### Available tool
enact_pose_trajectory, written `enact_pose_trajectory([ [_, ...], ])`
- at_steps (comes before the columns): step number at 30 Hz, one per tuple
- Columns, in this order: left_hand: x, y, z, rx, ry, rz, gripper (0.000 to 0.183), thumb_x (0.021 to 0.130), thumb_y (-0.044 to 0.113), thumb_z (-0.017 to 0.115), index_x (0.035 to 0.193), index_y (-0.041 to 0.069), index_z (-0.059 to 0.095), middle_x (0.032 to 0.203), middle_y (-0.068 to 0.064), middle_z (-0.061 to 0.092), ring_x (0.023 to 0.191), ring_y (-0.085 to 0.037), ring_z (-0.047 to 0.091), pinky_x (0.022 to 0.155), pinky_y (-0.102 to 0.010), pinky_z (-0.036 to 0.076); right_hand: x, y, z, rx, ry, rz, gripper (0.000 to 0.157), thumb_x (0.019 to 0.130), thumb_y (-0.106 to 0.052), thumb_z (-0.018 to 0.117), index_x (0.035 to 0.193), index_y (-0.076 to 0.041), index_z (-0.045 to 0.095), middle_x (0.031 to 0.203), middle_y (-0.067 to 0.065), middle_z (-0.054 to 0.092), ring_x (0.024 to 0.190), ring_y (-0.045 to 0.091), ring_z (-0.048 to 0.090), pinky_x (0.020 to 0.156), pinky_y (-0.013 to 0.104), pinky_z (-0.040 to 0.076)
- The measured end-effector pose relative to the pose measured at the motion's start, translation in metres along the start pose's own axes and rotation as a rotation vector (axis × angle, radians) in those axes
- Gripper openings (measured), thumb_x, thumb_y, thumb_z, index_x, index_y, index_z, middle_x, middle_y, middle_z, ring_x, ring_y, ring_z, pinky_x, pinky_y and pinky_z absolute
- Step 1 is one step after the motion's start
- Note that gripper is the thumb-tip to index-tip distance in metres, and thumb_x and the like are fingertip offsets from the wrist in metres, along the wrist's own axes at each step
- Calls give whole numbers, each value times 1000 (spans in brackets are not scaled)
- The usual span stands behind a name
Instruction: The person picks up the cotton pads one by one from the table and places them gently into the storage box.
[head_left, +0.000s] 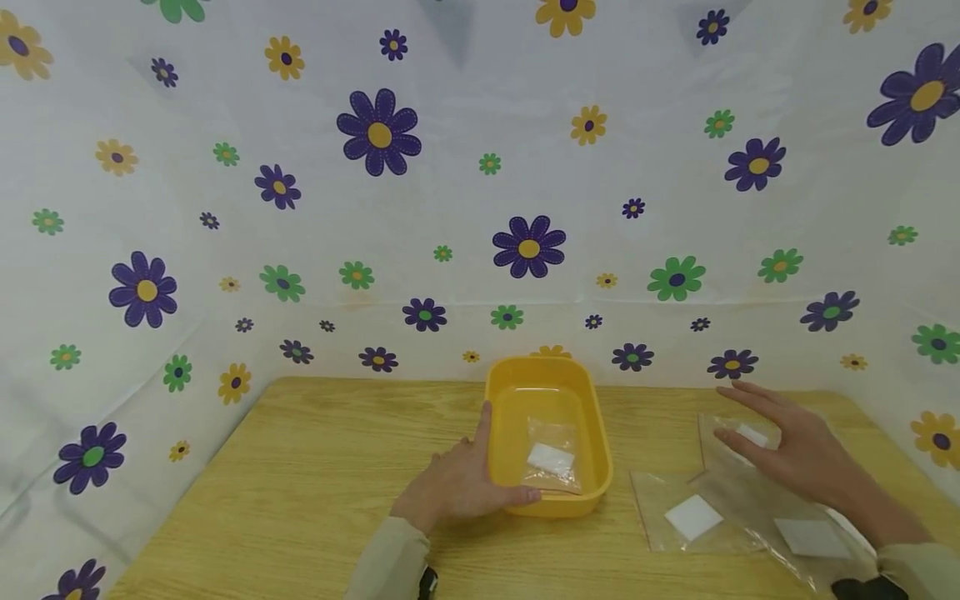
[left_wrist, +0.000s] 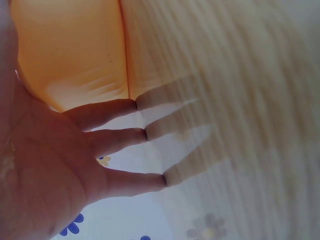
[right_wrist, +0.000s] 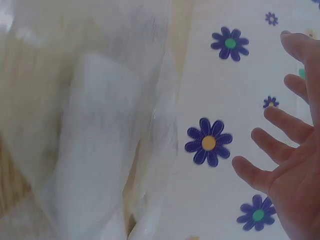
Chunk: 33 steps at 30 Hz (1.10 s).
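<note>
the clear bags (head_left: pixel 693 517) at right, probably light, limp and slippery, are best pinched by an edge; the splayed right hand (head_left: pixel 791 446) above is empty, the spread left hand (head_left: pixel 462 482) touches the yellow tray (head_left: pixel 558 507).

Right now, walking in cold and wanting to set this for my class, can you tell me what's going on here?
A person at a wooden table has their left hand against a yellow tub, thumb at the near rim. A clear bag with a white piece lies inside it. The right hand is above several other clear bags on the table, its fingers spread and holding nothing. Those bags also contain white pieces.
</note>
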<state>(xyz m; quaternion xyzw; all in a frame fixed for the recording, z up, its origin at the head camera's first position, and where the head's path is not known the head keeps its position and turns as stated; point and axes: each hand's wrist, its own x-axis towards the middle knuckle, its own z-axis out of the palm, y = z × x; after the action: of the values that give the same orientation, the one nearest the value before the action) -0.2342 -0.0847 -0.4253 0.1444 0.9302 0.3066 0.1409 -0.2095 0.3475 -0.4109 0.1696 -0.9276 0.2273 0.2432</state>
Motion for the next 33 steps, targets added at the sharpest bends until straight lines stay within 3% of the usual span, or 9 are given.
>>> enact_pose_trajectory([
  [2,0,0,0,-4,-2,6,141,67,85,72,164,32,-16,152,-17,53,120,-32,65,102,-61,52,-4,9,0,-5,27,3,59,84,-22,85,140,-18,64,142,23,62,141,9,50,94,10,44],
  [4,0,0,0,-1,-2,2,141,67,85,72,164,32,-16,153,-17,53,119,-32,65,101,-60,53,-7,16,-2,2,35,15,58,85,-21,84,140,-17,64,143,25,60,142,-1,43,100,2,34],
  [5,0,0,-1,2,-3,-2,141,67,85,72,164,32,-16,153,-17,52,121,-33,64,102,-60,52,-9,20,-2,10,32,25,58,86,-20,83,140,-16,63,143,26,59,144,1,42,108,5,31],
  [7,-1,0,-1,9,-6,-11,141,67,86,72,164,31,-15,154,-19,51,123,-35,63,102,-61,51,-11,25,-5,18,11,55,57,87,-20,82,140,-13,62,144,31,56,144,30,48,118,35,42],
  [9,-1,0,-1,12,-6,-21,142,67,86,71,164,30,-15,155,-20,50,126,-37,62,104,-62,51,-12,30,-9,28,-11,86,57,88,-20,81,140,-9,61,143,35,54,130,55,50,107,68,41],
  [10,-2,0,-1,15,-7,-25,141,67,86,71,164,30,-15,155,-21,49,127,-38,61,105,-63,49,-13,32,-10,30,-18,98,57,89,-20,80,140,-7,60,142,38,53,122,63,49,96,78,39],
  [12,-2,0,0,11,-9,-32,141,66,86,71,164,31,-15,155,-21,48,129,-39,60,107,-65,47,-15,38,-12,22,-16,106,57,87,-20,82,138,-4,61,139,40,53,120,64,48,88,80,38],
  [20,-1,1,-1,34,-9,-47,140,67,87,69,164,30,-14,155,-22,48,133,-41,56,111,-69,41,-22,65,-18,-74,-65,177,61,88,-32,81,135,0,61,140,41,51,123,64,45,90,81,36],
  [33,-3,0,0,37,-8,-61,140,67,88,68,164,32,-16,160,-18,44,139,-41,52,114,-72,36,-23,104,-33,-113,-503,428,76,102,-52,54,149,6,39,144,50,33,117,71,37,86,82,39],
])
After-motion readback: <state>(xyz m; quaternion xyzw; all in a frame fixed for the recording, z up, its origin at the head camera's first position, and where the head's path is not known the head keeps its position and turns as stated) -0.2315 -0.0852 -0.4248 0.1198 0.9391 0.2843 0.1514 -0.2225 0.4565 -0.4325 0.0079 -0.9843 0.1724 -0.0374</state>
